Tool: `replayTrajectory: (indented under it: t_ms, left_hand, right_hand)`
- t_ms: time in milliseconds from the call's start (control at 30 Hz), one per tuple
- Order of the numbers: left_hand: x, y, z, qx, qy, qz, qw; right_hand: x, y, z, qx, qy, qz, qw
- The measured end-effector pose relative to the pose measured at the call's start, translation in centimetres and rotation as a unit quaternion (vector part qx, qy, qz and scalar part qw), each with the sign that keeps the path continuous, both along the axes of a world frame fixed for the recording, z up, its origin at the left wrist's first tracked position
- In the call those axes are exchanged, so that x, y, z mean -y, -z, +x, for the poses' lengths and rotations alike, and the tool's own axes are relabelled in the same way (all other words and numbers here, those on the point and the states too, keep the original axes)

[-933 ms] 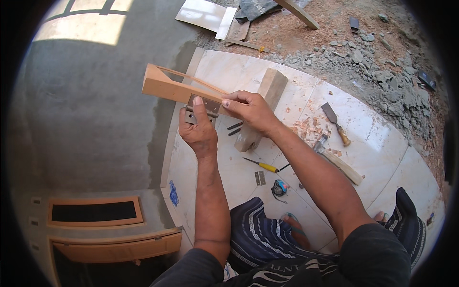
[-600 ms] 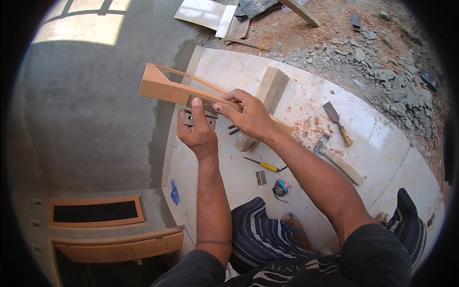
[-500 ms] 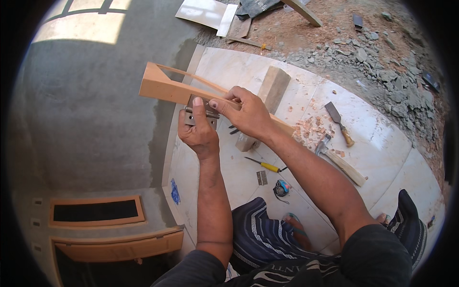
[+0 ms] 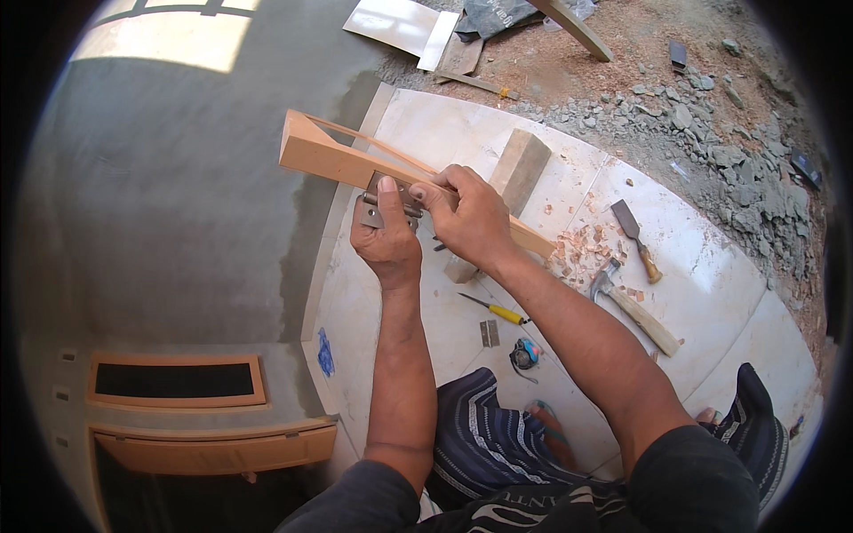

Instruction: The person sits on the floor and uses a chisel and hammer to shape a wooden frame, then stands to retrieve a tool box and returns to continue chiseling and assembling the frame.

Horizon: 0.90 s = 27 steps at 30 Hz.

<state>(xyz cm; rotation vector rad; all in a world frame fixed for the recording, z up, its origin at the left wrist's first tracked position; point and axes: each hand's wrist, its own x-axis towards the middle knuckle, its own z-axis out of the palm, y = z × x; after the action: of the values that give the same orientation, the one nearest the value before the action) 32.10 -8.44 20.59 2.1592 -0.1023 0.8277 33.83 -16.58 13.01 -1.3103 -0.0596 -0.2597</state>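
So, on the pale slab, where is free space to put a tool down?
Bare patches: the pale stone slab behind the wooden block, and its right part beyond the wooden-handled hammer. Crowded: around the yellow screwdriver, metal hinge and wood chips.

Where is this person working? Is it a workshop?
Probably a building site rather than a workshop: bare grey cement floor, loose rubble on dirt, and a hammer and chisel lying among wood chips on a pale slab.

hammer (image 4: 633, 306) right of screwdriver (image 4: 494, 309), chisel (image 4: 636, 228) behind
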Motion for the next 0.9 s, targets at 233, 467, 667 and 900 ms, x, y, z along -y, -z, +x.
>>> replayTrajectory:
  t_ms: [233, 467, 667, 900]
  left_hand:
    - [0.1, -1.3, -0.6, -0.015, -0.064, 0.040, 0.997]
    - [-0.5, -2.1, -0.5, 0.014, -0.064, 0.091, 0.994]
    - [-0.3, -1.0, -0.2, 0.006, -0.043, 0.052, 0.998]
    - [-2.8, 1.2, -2.1, 0.059, -0.040, 0.033, 0.997]
  right_hand:
    - [0.8, -0.7, 0.1, -0.040, -0.043, -0.019, 0.998]
    - [0.9, -0.9, -0.2, -0.033, -0.030, -0.044, 0.998]
    - [-0.1, -0.3, -0.4, -0.002, 0.021, -0.043, 0.999]
    - [4.4, 3.3, 1.6, -0.058, -0.091, 0.109, 0.988]
